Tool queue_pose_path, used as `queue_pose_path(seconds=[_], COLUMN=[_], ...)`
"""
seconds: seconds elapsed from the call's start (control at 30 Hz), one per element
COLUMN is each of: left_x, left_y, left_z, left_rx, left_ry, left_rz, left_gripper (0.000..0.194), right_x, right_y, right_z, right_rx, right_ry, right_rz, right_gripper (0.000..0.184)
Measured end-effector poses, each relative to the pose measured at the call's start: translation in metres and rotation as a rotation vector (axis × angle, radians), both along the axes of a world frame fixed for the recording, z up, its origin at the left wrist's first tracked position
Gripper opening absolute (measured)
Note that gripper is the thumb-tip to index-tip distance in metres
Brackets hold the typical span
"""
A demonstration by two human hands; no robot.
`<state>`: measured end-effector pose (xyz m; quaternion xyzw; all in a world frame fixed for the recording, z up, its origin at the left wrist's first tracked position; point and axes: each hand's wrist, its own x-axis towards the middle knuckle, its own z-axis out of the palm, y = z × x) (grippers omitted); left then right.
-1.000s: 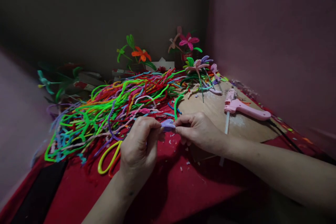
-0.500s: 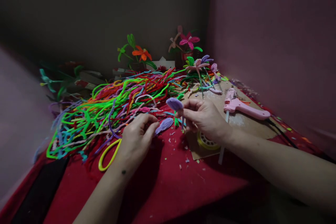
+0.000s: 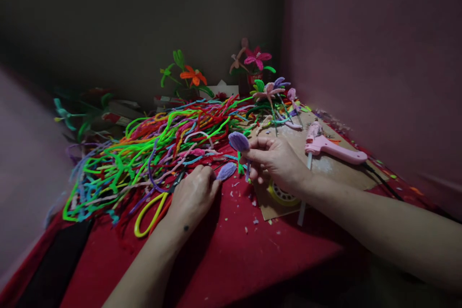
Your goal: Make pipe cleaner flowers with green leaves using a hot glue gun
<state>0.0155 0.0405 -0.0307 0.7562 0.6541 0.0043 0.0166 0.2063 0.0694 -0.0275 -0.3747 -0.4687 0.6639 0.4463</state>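
Apart now, the left hand (image 3: 193,195) and the right hand (image 3: 279,161) met over one lavender piece a second ago; two purple petals show between them at this point.

From the left, a black strip (image 3: 56,262) lies by the counter's (image 3: 224,269) left edge, and a heap of fuzzy stems (image 3: 151,149) in bright colours spreads from there toward the far edge. A yellow loop (image 3: 142,214) sticks out on its near side; it looks like a scissors handle, though the left hand covers too much to be sure. That hand is curled, its fingertips at the base of the lower petal (image 3: 226,172), near the counter's middle; whether they pinch it or merely touch it, I cannot tell. Just right of this, the upper petal (image 3: 238,142) is held up, its base clamped between the right hand's thumb and finger. A yellow-rimmed spool (image 3: 284,197) shows only partly below that hand. Toward the right edge, a pink glue gun (image 3: 327,146) lies on a cardboard sheet (image 3: 346,175).

Red cloth covers the counter, dotted with clippings (image 3: 247,229); its near right corner sinks into shadow. Fuzzy flowers (image 3: 193,76) stand near the far edge, the leftmost lost in gloom, before a dark wall (image 3: 144,19) and a mauve wall (image 3: 378,57).
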Motion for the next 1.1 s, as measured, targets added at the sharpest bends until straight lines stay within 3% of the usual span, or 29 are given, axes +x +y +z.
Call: queue_pose_path(seconds=[0.17,0.27,0.4,0.53,0.67,0.83,1.1], left_x=[-0.002,-0.005,-0.007,-0.001,0.008,0.022,0.037], left_y=[-0.001,-0.001,-0.002,-0.006,-0.012,-0.023,-0.030], left_z=[0.002,0.008,0.019,0.026,0.024,0.023,0.029], left_rx=[0.026,0.042,0.015,-0.039,-0.032,-0.021,-0.125], left_ry=[-0.005,-0.109,-0.382,-0.825,-1.194,-1.432,-1.652], left_rz=[0.006,0.021,0.103,0.263,0.278,0.178,0.264], left_gripper=[0.019,0.020,0.021,0.020,0.020,0.014,0.015], right_x=[0.000,0.000,0.000,-0.001,-0.004,-0.009,-0.010], right_y=[0.003,0.004,0.006,0.007,0.005,0.000,-0.002], right_z=[-0.003,-0.003,-0.005,-0.008,-0.008,-0.010,-0.011], right_rx=[-0.040,-0.041,-0.033,-0.056,-0.140,-0.174,-0.141], right_ry=[0.026,0.038,0.053,0.122,0.184,0.137,0.141], right_rz=[0.027,0.031,0.038,0.087,0.130,0.064,0.028], right_gripper=[0.006,0.006,0.008,0.009,0.009,0.008,0.006])
